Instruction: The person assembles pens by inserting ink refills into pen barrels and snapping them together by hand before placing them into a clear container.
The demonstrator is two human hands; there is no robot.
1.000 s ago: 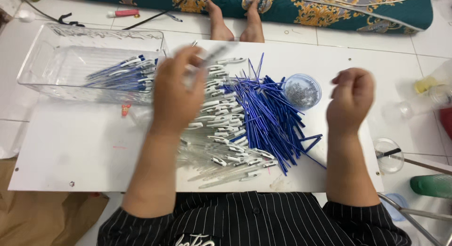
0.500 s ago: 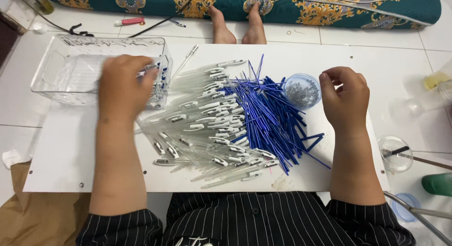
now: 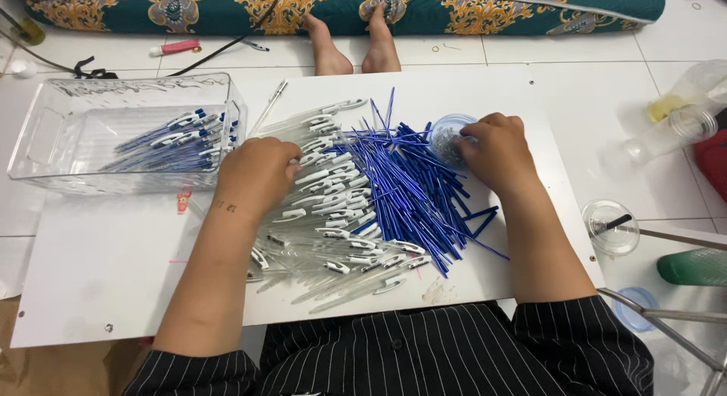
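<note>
Your left hand (image 3: 257, 173) lies curled on the clear pen barrels (image 3: 333, 214), fingers in the pile; whether it pinches one you cannot tell. Bare white board (image 3: 113, 267) opens to its left. Your right hand (image 3: 496, 150) dips fingertips into the small round dish (image 3: 447, 135), beyond the blue refills (image 3: 409, 184). Farther left, the clear tray (image 3: 45, 138) holds finished pens.

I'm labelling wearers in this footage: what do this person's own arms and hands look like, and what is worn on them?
Both forearms are bare. The left hand and right hand wear no gloves or visible rings. A small dark marking sits at the left wrist. Black sleeves with thin white pinstripes end near the elbows.
</note>
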